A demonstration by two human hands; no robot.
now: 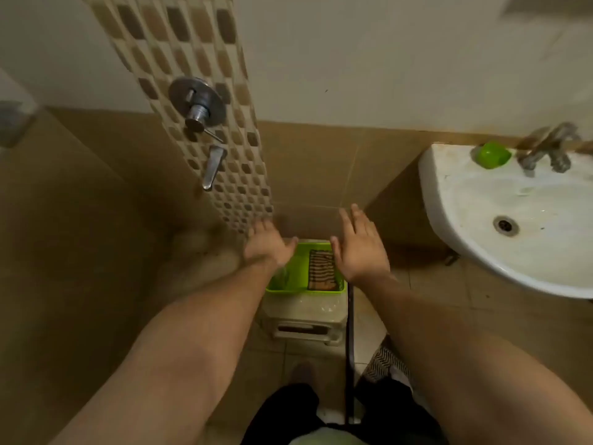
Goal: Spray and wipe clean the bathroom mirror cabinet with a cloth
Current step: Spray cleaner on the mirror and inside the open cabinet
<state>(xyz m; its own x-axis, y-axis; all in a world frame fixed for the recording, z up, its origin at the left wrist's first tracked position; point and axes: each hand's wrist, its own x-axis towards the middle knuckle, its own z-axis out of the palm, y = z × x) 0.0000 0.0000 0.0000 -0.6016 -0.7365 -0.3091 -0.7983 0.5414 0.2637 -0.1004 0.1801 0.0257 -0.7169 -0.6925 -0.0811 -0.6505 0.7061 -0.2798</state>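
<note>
One pale stool [305, 313] sits under the green tray [296, 268]. Above the tray, left hand [267, 244] and right hand [361, 252] hover with fingers spread, holding nothing. Inside the tray lies the striped cloth [321, 268], probably soft, light and limp; pinch a bunched edge.

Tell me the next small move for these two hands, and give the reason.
Probably lower the right hand onto the striped cloth in the green basket and grip it. Both it and the left hand are open and hold nothing above the basket, the cloth lies nearest the right hand, and wiping needs it. The mirror cabinet is out of view.
</note>
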